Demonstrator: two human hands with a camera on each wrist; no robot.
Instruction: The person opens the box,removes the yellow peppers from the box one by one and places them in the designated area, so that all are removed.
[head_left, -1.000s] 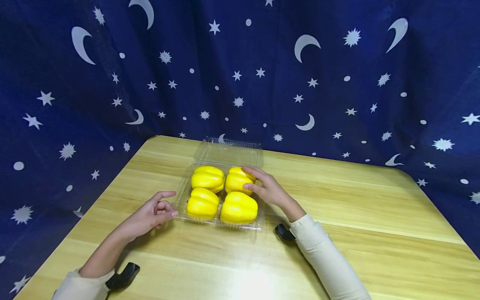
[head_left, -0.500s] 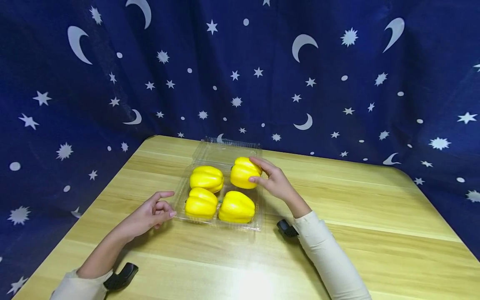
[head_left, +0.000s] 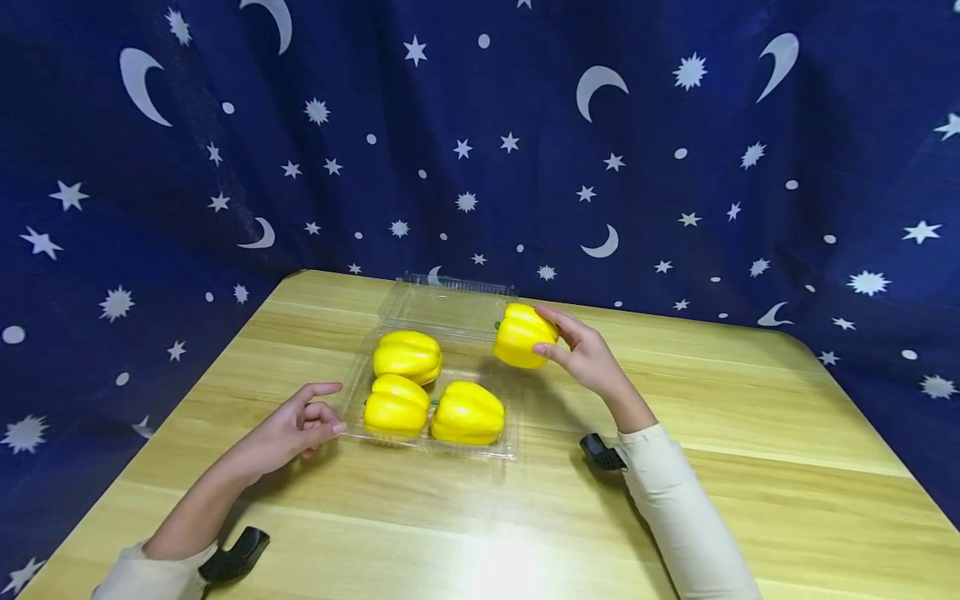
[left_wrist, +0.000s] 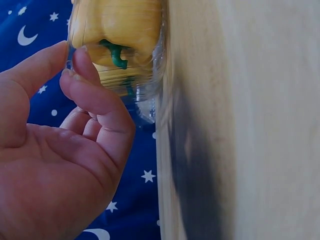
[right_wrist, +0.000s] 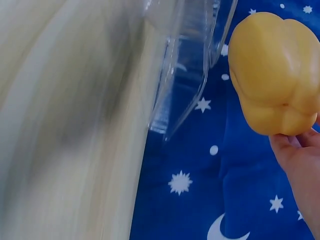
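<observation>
My right hand (head_left: 588, 354) grips a yellow bell pepper (head_left: 517, 337) between thumb and fingers, raised at the right rear of a clear plastic clamshell box (head_left: 480, 454). The right wrist view shows this bell pepper (right_wrist: 272, 75) above the fingers. Three more yellow bell peppers lie in the box: one back left (head_left: 405, 357), one front left (head_left: 396, 407) and one front right (head_left: 468, 414). At the box's left front corner, my left hand (head_left: 288, 429) pinches the rim, its index finger extended. In the left wrist view, a bell pepper (left_wrist: 122, 22) with a green stem shows through the plastic wall.
The box's transparent lid (head_left: 450, 302) lies folded back behind it. Under everything is a wooden table (head_left: 697, 408). A dark blue curtain (head_left: 420, 100) with moons and stars hangs behind and to the sides. Black wrist devices (head_left: 236, 554) sit at both cuffs.
The right hand has lifted the back-right bell pepper out of its spot in the box and carried it up and to the right. The left hand stays at the box corner.
</observation>
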